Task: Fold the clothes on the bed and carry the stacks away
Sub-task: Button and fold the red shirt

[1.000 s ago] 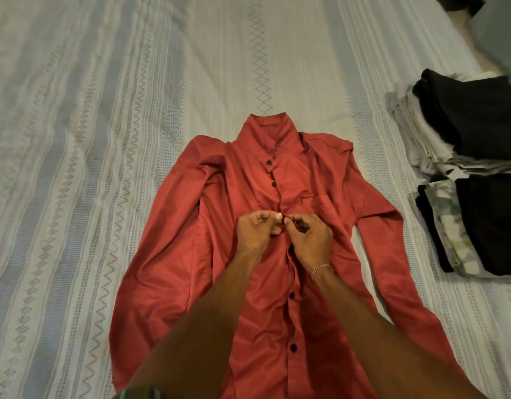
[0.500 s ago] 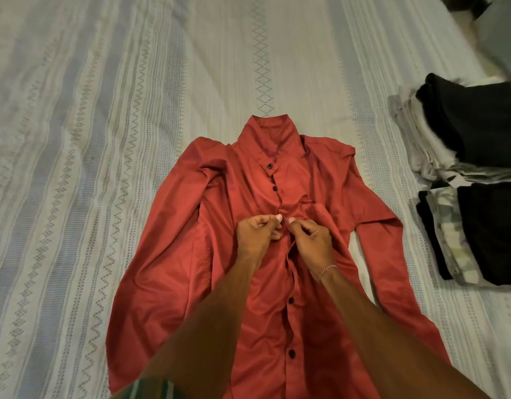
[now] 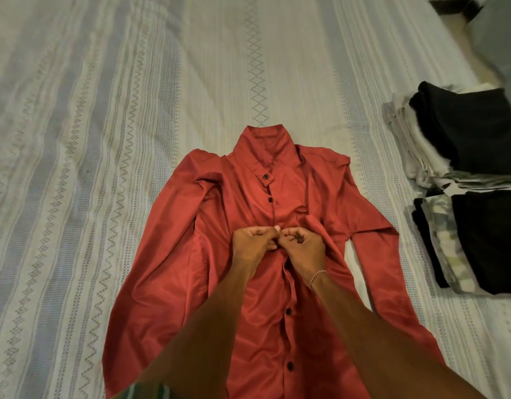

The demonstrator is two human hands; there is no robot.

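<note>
Pinching red shirt (image 3: pixel 242 214) placket: left hand (image 3: pixel 253 243), right hand (image 3: pixel 301 247), button probably hidden; folded stacks (image 3: pixel 467 180) rightward.

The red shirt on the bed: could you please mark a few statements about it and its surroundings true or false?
1. The red shirt lies face up with its collar pointing away from the person. True.
2. Both the left hand and the right hand pinch the shirt's front placket. True.
3. The shirt is already folded into a square. False: it lies spread out, sleeves extended.
4. The folded clothes sit to the left of the shirt. False: they sit to its right.
5. A bracelet is on the right wrist. True.
</note>
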